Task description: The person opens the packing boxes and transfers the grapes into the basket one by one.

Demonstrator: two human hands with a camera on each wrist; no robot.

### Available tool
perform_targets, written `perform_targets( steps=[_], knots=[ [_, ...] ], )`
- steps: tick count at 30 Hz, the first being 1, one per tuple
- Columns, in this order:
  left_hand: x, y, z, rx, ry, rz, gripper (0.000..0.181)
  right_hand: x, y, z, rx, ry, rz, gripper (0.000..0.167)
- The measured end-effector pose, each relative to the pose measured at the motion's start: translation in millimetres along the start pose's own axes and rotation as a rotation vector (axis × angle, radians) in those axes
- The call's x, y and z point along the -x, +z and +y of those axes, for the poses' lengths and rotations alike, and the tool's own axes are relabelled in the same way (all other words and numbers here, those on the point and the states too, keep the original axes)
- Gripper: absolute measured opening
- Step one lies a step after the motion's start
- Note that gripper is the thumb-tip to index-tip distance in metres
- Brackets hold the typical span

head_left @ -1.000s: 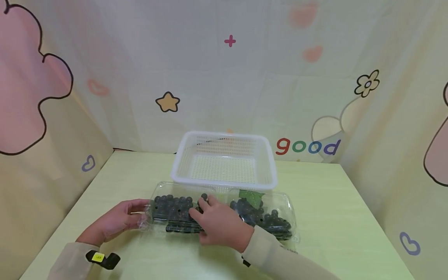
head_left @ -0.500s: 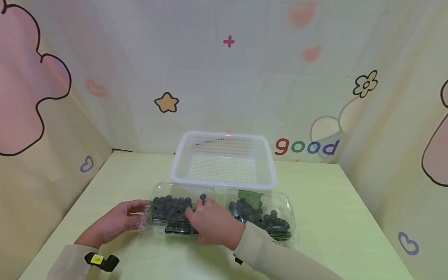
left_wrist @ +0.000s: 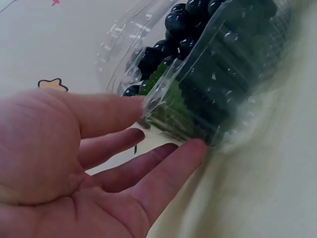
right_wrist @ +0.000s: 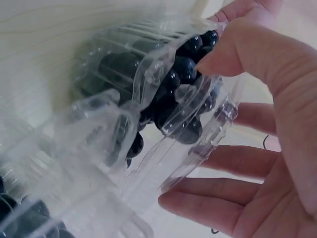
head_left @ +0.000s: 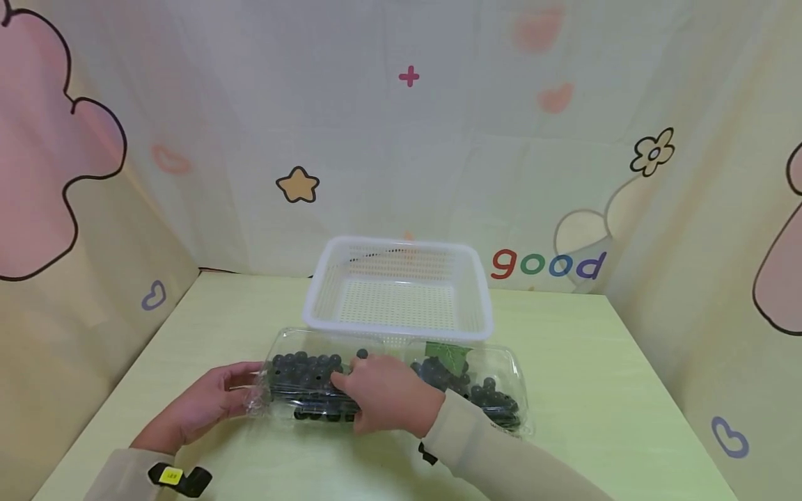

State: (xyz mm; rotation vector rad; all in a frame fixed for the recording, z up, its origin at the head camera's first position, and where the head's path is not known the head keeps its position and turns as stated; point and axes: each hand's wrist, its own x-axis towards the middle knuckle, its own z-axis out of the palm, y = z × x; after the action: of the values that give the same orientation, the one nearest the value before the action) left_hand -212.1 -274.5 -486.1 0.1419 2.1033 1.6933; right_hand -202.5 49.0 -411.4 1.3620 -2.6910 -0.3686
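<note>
Dark grapes [head_left: 303, 369] fill a clear plastic clamshell box [head_left: 313, 341] on the near middle of the table. My left hand [head_left: 209, 400] grips the box's left end. In the left wrist view, that hand's thumb and fingertips meet the corner of the box [left_wrist: 223, 79], near a green leaf [left_wrist: 158, 82]. At the box's right end, my right hand [head_left: 395, 396] pinches the lid edge. In the right wrist view, the lid [right_wrist: 183, 158] stands apart from the base, and bare grapes [right_wrist: 171, 84] show between them. The head view hides most right fingertips.
A second clear clamshell box [head_left: 504, 365] of dark grapes, with a green leaf [head_left: 447, 356], stands close on the right, partly behind the right hand. A white perforated basket [head_left: 401, 327] stands directly behind both boxes. Printed curtains [head_left: 351, 125] enclose the back and sides.
The right hand has turned slightly and its fingers have curled over the right end of the left box. The left hand has kept its place on the left end.
</note>
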Motion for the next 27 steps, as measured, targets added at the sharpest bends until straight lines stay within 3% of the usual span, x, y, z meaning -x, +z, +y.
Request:
perform_targets(
  steps=[9, 17, 23, 27],
  knots=[
    [2.8, 6.2, 3.2, -0.012, 0.027, 0.093, 0.064, -2.9, -8, 7, -0.122, -0.015, 0.034, 0.056],
    [0.4, -7.1, 7.1, -0.175, 0.002, 0.205, 0.053, -15.5, -14, 10, -0.269, -0.003, 0.075, 0.054],
    [-2.2, -21.7, 12.0, -0.288, 0.011, 0.218, 0.043, -27.3, -21, 6, -0.385, 0.034, 0.142, 0.049],
    [-6.1, -31.5, 13.9, -0.383, 0.017, 0.219, 0.039, -34.8, -25, 3, -0.443, 0.060, 0.141, 0.048]
  ],
)
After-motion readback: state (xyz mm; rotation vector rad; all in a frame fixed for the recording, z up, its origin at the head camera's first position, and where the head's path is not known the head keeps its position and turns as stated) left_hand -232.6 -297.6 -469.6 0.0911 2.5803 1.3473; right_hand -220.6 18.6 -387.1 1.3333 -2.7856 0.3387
